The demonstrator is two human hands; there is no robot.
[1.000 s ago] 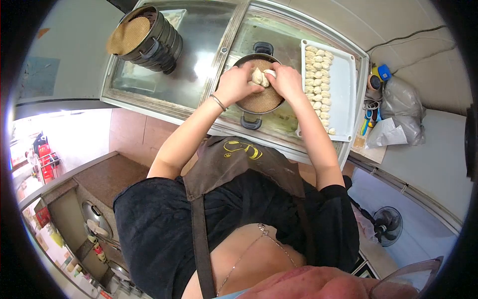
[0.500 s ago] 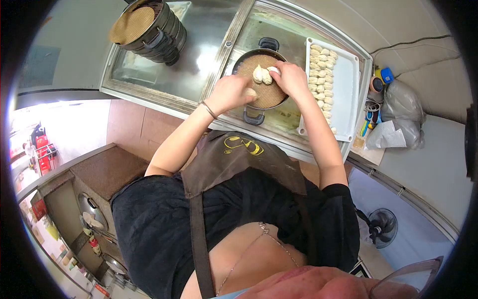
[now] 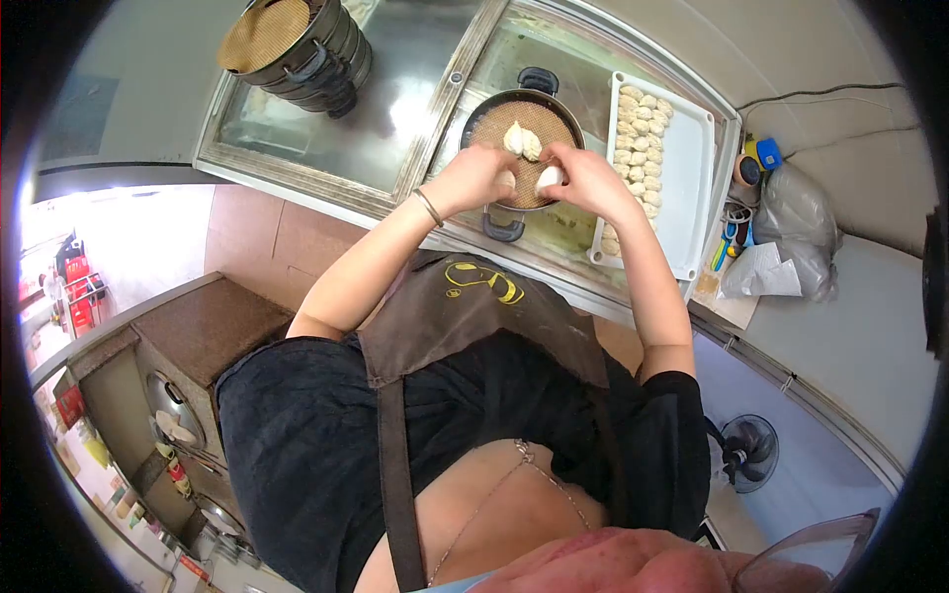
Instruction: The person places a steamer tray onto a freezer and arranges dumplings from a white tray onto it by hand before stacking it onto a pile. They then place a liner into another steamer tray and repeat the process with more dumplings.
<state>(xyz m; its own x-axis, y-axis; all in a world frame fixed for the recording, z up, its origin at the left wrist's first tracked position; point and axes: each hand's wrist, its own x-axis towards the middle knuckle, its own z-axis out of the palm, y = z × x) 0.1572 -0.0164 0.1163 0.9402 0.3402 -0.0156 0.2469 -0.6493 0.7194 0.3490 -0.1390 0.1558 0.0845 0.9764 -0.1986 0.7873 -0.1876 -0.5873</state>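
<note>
Head view: our left hand (image 3: 482,181) pinches a pale dumpling (image 3: 506,180) between thumb and fingers, while our right hand (image 3: 585,182) pinches a white dumpling (image 3: 550,179), both over the lined steamer pan (image 3: 483,125). Beyond our fingertips, two dumplings (image 3: 522,141) lie touching on its mat (image 3: 560,131). We have a white tray (image 3: 683,178) of dumpling rows (image 3: 639,141) to the right.

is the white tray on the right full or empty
Partly full: dumplings sit in rows along its left side, while the right part of the white tray is bare.
</note>
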